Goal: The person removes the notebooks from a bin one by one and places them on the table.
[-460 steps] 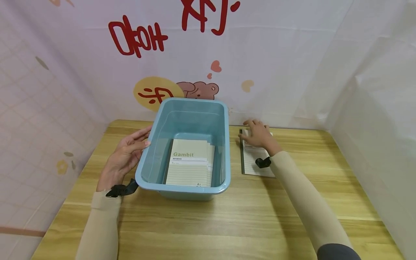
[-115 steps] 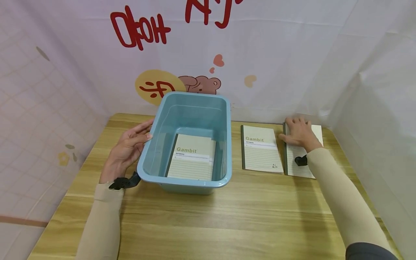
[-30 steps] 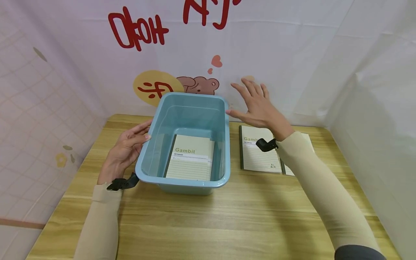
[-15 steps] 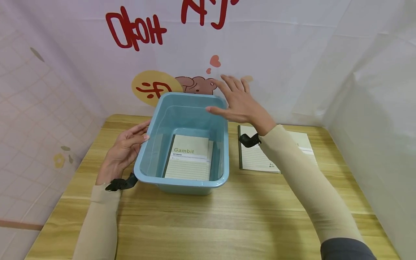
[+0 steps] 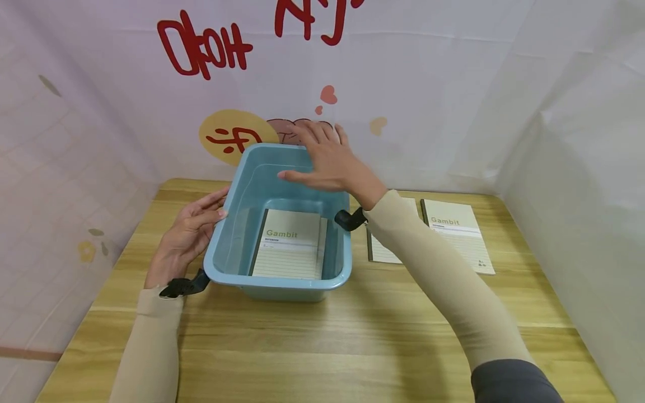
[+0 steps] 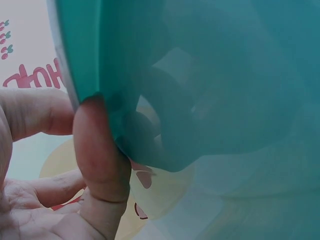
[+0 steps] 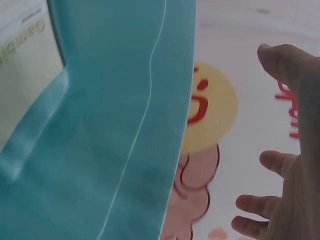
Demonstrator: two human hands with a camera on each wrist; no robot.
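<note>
A light blue plastic bin [image 5: 289,284] stands on the table with a small stack of notebooks [image 5: 286,260] inside, the top one marked "Gambit". My left hand [image 5: 187,232] holds the bin's left rim, thumb and fingers at its edge; the left wrist view shows this hand [image 6: 102,165] close against the wall. Over the bin's far right part hovers my right hand [image 5: 335,162], fingers spread, holding nothing. On the table right of the bin lie two more notebooks, one [image 5: 385,249] partly hidden by my right forearm and one [image 5: 456,232] fully flat beside it.
The wooden table [image 5: 302,352] reaches toward me in front of the bin. A white printed sheet [image 5: 428,84] hangs close behind the table, and more sheeting [image 5: 579,168] bounds the right side. Black camera mounts [image 5: 351,219] sit on both wrists.
Since resting on the rightmost notebook, my right hand has lifted and swept left over the bin, carrying nothing. Earlier, only one notebook was visible on the table. The left hand has stayed at the rim.
</note>
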